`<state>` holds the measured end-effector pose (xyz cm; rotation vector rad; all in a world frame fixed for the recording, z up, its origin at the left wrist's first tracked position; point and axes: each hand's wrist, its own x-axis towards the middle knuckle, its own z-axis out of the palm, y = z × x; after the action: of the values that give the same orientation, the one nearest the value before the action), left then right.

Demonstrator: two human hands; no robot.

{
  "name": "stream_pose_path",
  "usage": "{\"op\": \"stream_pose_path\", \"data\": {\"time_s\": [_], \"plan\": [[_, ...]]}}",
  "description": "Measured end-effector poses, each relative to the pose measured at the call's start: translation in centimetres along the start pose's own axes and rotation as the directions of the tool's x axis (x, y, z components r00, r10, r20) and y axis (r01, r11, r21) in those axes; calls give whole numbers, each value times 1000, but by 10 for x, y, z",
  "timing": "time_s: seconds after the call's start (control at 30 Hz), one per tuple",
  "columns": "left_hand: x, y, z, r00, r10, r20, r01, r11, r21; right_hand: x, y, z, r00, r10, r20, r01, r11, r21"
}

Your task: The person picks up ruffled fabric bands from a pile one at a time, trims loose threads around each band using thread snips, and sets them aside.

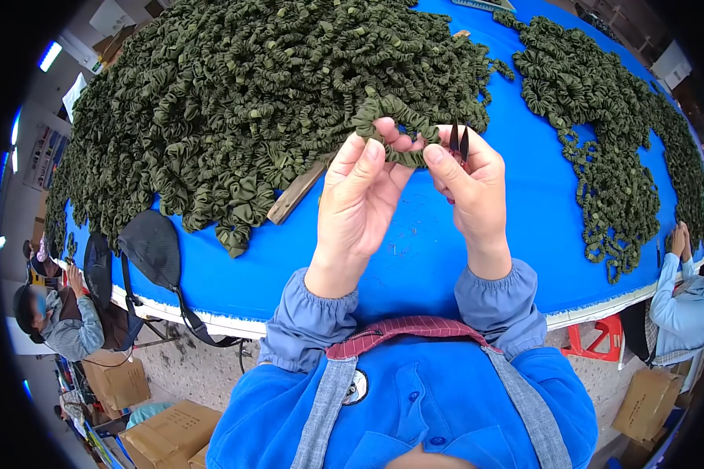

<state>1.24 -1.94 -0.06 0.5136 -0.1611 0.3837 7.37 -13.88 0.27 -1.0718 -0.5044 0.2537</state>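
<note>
Over on the left, a co-worker is at the edge of the blue-covered table, near a black bag with a long strap. Then comes a great heap of dark green scrunchies, with a wooden stick poking out at its near side.

In the middle, above the table, the person is handling one green scrunchie, holding its loop open, seemingly to look it over or work it round. The left hand pinches its left side between thumb and bent fingers, some fingertips showing through the loop. The right hand pinches the right side, thumb in front, with a small pair of snips tucked among its fingers, dark blades pointing up. Any change of grip calls for care around those tips.

Farther right lie more scrunchies in a long, looser spread, and another person has their hands at the table's edge.
</note>
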Motion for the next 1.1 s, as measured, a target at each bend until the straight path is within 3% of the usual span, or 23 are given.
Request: {"op": "stream_pose_path", "data": {"time_s": [0.33, 0.5, 0.53, 0.63, 0.67, 0.8, 0.83, 0.97, 1.0, 1.1], "plan": [[2, 2, -6, 996, -84, -3, 84, 994, 66, -1, -6, -3, 991, -74, -112, 71, 997, -27], [3, 4, -14, 998, -54, -31, 58, 985, 163, -1, -3, -5, 985, -113, -131, 106, 993, -58], [2, 4, -10, 998, 51, -47, -36, 958, 283, 0, -2, -7, 982, -135, -130, 125, 989, -78], [0, 6, -1, 932, 363, -15, -278, 740, 613, 1, 0, -9, 972, -201, -121, 185, 973, -137], [0, 6, 0, 932, 363, -14, -279, 739, 613, 1, 0, -9, 972, -202, -121, 185, 973, -137], [-2, 6, -1, 726, 561, 398, -551, 129, 824, 0, -2, -8, 969, -215, -121, 193, 966, -170], [-2, 5, 1, 726, 562, 397, -551, 129, 825, -1, -4, -7, 969, -214, -121, 192, 966, -171], [-2, 2, 19, 879, 472, 66, -346, 539, 768, -3, -11, -4, 983, -159, -90, 146, 979, -140], [-3, 3, 17, 879, 472, 65, -346, 538, 768, -4, -12, -4, 983, -159, -90, 145, 979, -140], [-4, 16, 2, 998, 64, -15, -36, 719, 694, -5, -13, -3, 986, -149, -73, 133, 972, -193]]}}
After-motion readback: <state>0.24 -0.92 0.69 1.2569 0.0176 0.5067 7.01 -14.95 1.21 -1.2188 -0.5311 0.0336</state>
